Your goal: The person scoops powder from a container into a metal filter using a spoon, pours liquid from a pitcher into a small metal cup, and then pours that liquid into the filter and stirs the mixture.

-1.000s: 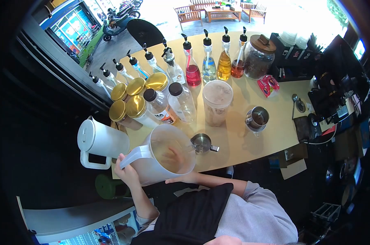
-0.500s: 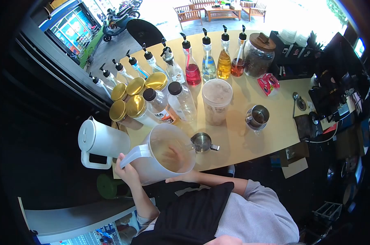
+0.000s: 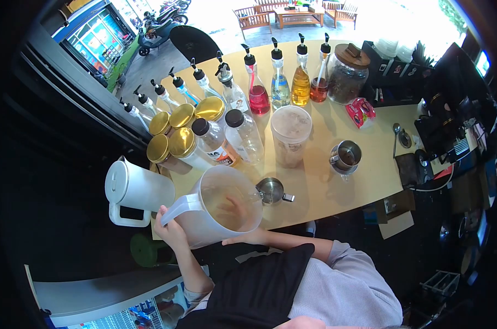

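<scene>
A large translucent plastic pitcher (image 3: 196, 227) is tilted in front of me, its wide mouth facing up toward the camera. My left hand (image 3: 172, 233) is closed around its handle at the left. Under the pitcher's right side, my right hand (image 3: 251, 237) bears against the wall; its fingers show blurred through the plastic. The pitcher looks pale inside, and I cannot make out any contents. Just right of its rim, a small steel cup with a handle (image 3: 271, 190) sits on the table. A white lidded jug (image 3: 144, 186) stands left of the pitcher.
Two black-capped bottles (image 3: 244, 140), gold-lidded jars (image 3: 182, 142) and a lidded tub (image 3: 291, 134) stand beyond the pitcher. Several pump bottles (image 3: 259, 98) line the wooden table's (image 3: 325, 211) far edge. Rightward are a steel cup (image 3: 347, 155), a wooden-lidded jar (image 3: 347, 82) and a red packet (image 3: 361, 113).
The fingers of my right hand, seen through the pitcher wall, have shifted slightly. Both hands and the pitcher otherwise stay in place.
</scene>
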### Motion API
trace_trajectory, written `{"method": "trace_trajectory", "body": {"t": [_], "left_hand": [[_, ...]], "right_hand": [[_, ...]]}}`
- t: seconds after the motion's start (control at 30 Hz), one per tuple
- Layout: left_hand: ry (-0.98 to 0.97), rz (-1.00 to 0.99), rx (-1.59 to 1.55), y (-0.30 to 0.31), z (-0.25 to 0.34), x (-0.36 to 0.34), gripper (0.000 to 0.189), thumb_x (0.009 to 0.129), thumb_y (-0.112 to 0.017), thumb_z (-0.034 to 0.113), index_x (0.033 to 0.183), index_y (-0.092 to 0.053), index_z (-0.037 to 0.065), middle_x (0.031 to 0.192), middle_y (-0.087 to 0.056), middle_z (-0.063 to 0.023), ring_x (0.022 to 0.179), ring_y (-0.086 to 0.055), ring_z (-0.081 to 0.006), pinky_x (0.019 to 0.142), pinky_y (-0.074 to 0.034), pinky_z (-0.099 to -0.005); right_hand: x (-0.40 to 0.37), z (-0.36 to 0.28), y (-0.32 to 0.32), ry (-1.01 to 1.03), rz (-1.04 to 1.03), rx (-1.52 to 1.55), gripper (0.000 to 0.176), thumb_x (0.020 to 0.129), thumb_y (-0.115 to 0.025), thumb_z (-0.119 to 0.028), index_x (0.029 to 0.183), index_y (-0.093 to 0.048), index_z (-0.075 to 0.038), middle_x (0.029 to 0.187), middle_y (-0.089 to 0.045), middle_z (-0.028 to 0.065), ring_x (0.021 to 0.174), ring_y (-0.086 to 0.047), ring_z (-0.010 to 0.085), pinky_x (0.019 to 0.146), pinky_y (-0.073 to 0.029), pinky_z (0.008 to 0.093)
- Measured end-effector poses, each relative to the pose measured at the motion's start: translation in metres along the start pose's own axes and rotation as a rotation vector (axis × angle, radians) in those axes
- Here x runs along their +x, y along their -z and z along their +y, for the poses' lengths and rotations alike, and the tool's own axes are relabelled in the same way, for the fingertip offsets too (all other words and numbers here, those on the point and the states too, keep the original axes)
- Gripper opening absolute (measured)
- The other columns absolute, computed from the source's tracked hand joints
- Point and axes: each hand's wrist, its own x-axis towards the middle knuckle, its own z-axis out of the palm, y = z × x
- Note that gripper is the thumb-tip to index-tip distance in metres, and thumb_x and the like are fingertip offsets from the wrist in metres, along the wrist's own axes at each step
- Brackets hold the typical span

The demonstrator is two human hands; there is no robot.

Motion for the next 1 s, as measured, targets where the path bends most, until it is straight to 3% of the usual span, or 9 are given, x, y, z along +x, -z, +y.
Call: {"method": "trace_trajectory", "body": {"t": [0.1, 0.3, 0.5, 0.73, 0.83, 0.9, 1.0], "left_hand": [[-0.002, 0.011, 0.000, 0.000, -0.002, 0.000, 0.037, 0.097, -0.048, 0.020, 0.070, -0.051, -0.005, 0.057, -0.046, -0.0012, 0.057, -0.039, -0.0093, 0.052, -0.031, -0.0283], [0.013, 0.030, -0.030, 0.000, -0.010, 0.001, 0.037, 0.096, -0.049, 0.021, 0.069, -0.050, -0.005, 0.057, -0.045, -0.0015, 0.057, -0.038, -0.0095, 0.052, -0.031, -0.0283], [0.008, 0.035, -0.011, 0.000, -0.006, 0.000, 0.037, 0.096, -0.049, 0.021, 0.069, -0.051, -0.005, 0.056, -0.045, -0.0014, 0.057, -0.038, -0.0095, 0.052, -0.031, -0.0285], [0.010, 0.024, -0.029, 0.000, -0.006, -0.001, 0.038, 0.097, -0.049, 0.021, 0.069, -0.050, -0.005, 0.057, -0.045, -0.0004, 0.057, -0.037, -0.0082, 0.051, -0.029, -0.0277], [0.028, 0.021, -0.031, 0.000, -0.005, -0.001, 0.038, 0.097, -0.048, 0.021, 0.068, -0.050, -0.004, 0.057, -0.045, 0.0000, 0.058, -0.037, -0.0079, 0.051, -0.029, -0.0275], [0.029, 0.020, -0.051, -0.001, -0.004, -0.001, 0.038, 0.097, -0.048, 0.021, 0.068, -0.050, -0.004, 0.057, -0.045, 0.0001, 0.058, -0.038, -0.0080, 0.052, -0.030, -0.0274], [0.030, 0.016, -0.032, -0.001, -0.001, -0.002, 0.038, 0.097, -0.048, 0.021, 0.068, -0.050, -0.004, 0.058, -0.045, 0.0001, 0.058, -0.038, -0.0083, 0.052, -0.030, -0.0271]], "right_hand": [[0.000, -0.002, -0.001, 0.023, 0.019, -0.033, 0.118, 0.062, -0.087, -0.017, 0.145, -0.003, -0.009, 0.142, -0.028, 0.0177, 0.130, -0.035, 0.0287, 0.106, -0.032, 0.0458], [-0.009, -0.004, -0.001, -0.039, -0.126, -0.089, 0.085, 0.070, -0.081, -0.022, 0.134, -0.028, -0.005, 0.135, -0.041, 0.0122, 0.124, -0.041, 0.0243, 0.104, -0.034, 0.0409], [-0.002, 0.014, 0.006, 0.082, -0.095, -0.125, 0.057, 0.078, -0.075, -0.027, 0.124, -0.053, -0.001, 0.128, -0.054, 0.0068, 0.118, -0.047, 0.0199, 0.103, -0.036, 0.0359], [0.000, 0.024, 0.007, 0.071, -0.127, -0.061, 0.059, 0.076, -0.077, -0.024, 0.124, -0.052, -0.001, 0.128, -0.054, 0.0075, 0.117, -0.048, 0.0203, 0.103, -0.035, 0.0372], [0.002, 0.022, 0.002, 0.197, -0.053, -0.025, 0.057, 0.076, -0.078, -0.022, 0.123, -0.053, -0.001, 0.126, -0.055, 0.0076, 0.115, -0.049, 0.0201, 0.102, -0.037, 0.0375], [0.009, 0.029, 0.001, 0.483, 0.003, -0.074, 0.056, 0.076, -0.077, -0.020, 0.123, -0.054, 0.000, 0.125, -0.055, 0.0074, 0.114, -0.050, 0.0203, 0.101, -0.038, 0.0369], [0.007, 0.032, 0.006, 0.455, -0.037, -0.130, 0.056, 0.076, -0.077, -0.018, 0.123, -0.053, 0.000, 0.126, -0.055, 0.0066, 0.114, -0.050, 0.0198, 0.100, -0.039, 0.0366]]}}
